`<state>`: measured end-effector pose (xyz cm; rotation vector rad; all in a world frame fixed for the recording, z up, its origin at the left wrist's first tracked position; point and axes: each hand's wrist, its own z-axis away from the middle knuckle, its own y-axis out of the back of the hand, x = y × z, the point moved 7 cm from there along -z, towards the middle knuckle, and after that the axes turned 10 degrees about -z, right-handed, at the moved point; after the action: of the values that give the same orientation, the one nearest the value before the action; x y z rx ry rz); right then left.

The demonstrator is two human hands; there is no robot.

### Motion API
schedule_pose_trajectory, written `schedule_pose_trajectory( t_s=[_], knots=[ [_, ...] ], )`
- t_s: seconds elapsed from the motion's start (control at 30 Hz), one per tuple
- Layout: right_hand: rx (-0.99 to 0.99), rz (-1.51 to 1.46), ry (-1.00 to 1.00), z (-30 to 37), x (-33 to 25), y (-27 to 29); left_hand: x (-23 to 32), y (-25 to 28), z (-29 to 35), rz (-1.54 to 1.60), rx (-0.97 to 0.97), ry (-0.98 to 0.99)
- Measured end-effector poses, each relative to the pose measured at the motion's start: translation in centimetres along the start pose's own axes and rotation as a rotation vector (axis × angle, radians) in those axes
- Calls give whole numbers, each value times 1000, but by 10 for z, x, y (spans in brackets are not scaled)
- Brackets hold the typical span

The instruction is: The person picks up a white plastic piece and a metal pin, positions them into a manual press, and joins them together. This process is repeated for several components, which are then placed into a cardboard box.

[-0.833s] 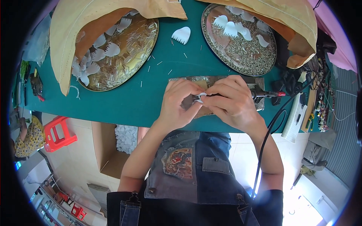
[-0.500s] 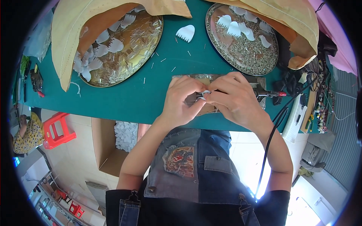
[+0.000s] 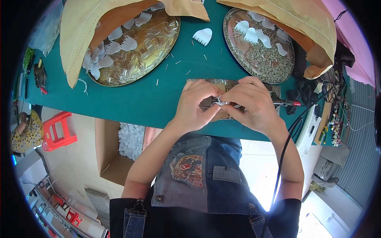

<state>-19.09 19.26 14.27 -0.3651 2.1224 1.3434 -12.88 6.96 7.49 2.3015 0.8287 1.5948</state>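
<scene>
Over a work pad [image 3: 230,85] at the table's near edge, both of my hands meet. My left hand [image 3: 194,106] pinches a small white plastic piece [image 3: 220,102] between thumb and fingers. The fingertips of my right hand [image 3: 254,104] close on the same piece from the other side. Much of the piece is covered by my fingers, and something dark shows beside it at the left fingertips. Farther up the table lies a loose white toothed piece [image 3: 203,36], shaped like a small comb.
At the far left, a round gold tray [image 3: 160,51] holds thin metal pins and white toothed pieces. The far-right tray [image 3: 231,43] holds tiny metal parts and more white pieces. Brown paper bags [image 3: 73,47] overhang both. A red-handled tool [image 3: 287,102] and black cable [image 3: 282,158] lie right.
The whole view has shifted slightly. My hands stay together on the white piece; the fingers have turned a little and more of it shows between them.
</scene>
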Motion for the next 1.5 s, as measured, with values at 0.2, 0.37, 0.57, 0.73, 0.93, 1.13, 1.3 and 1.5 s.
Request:
schedule_pose_trajectory(
  t_s=[0.2,0.37,0.57,0.73,0.93,1.13,1.3,1.5],
  knots=[
    [32,12,66,4,-2,1,1,0,-1,-2,1,8],
    [50,87,128,6,-9,-2,-1,0,0,14,22,-2],
    [37,114,104,8,-12,-2,-1,-1,1,18,16,4],
    [-77,251,69,9,-18,-10,-1,-1,1,14,5,12],
    [-108,285,40,2,-21,-13,3,2,0,-6,-10,18],
    [-41,234,53,3,-17,-10,2,1,-3,-16,5,4],
    [-40,197,-7,-1,-14,-6,1,-2,0,-13,-18,-3],
    [2,12,-160,-2,0,0,-1,-1,1,14,16,-17]
  ],
)
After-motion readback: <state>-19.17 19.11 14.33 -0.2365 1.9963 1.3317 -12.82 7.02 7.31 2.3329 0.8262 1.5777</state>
